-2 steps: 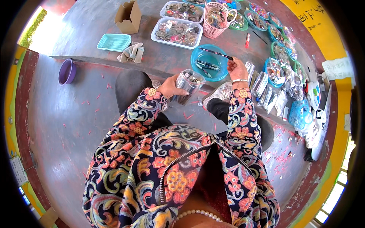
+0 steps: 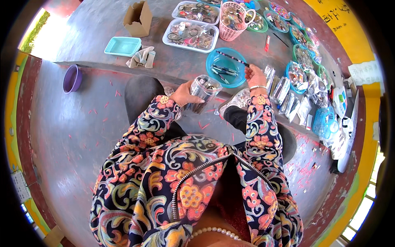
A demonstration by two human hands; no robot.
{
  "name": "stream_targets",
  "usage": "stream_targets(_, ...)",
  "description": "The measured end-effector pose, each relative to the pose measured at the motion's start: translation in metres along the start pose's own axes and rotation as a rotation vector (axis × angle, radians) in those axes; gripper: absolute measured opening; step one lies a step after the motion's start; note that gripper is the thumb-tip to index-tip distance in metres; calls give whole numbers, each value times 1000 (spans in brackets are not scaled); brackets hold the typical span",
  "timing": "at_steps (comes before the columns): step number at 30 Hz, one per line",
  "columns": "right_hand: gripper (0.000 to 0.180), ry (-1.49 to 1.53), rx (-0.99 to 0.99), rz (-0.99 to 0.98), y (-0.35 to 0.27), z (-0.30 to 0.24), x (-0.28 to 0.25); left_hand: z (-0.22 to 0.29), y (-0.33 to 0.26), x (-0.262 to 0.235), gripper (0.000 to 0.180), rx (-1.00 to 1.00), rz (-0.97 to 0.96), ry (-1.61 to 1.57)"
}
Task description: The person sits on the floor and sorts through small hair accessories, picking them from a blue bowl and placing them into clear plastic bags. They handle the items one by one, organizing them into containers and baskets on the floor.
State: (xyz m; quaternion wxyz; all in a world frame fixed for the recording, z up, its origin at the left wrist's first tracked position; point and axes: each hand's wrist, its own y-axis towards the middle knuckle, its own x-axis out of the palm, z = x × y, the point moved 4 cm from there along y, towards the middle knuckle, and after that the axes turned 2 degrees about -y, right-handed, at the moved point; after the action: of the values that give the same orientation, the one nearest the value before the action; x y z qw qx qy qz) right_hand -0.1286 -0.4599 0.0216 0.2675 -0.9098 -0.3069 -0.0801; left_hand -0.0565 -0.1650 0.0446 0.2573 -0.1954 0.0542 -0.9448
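Observation:
My left hand (image 2: 186, 94) is wrapped round the side of a clear plastic container (image 2: 205, 87), and pen-like sticks show inside it. My right hand (image 2: 256, 76) pinches one end of a dark patterned pen (image 2: 233, 58). The pen slants up and leftward over a round blue basin (image 2: 213, 82). Several dark and white pens (image 2: 224, 72) lie in that basin.
Two white trays (image 2: 165, 40) of small hoops and trinkets and a pink basket (image 2: 228, 33) stand behind the basin. Clear packets (image 2: 281, 91) and more baskets line the right. A turquoise tray (image 2: 122, 46), cloth (image 2: 142, 57), cardboard box (image 2: 138, 19) and purple tub (image 2: 73, 78) are leftward.
My right hand has shifted slightly down, and the pen in it tilts a little more steeply. My left hand keeps its hold on the container.

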Motion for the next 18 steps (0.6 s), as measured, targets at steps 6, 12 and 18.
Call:
stream_targets(6, 15, -399, 211, 110, 34, 70, -69, 9, 0, 14, 72, 4, -32, -109)
stream_targets(12, 20, -199, 230, 48, 25, 88, -56, 1, 1, 6, 71, 7, -27, -20)
stream_targets(18, 19, -420, 35, -316, -14, 26, 23, -6, 1, -4, 70, 48, 28, 80)
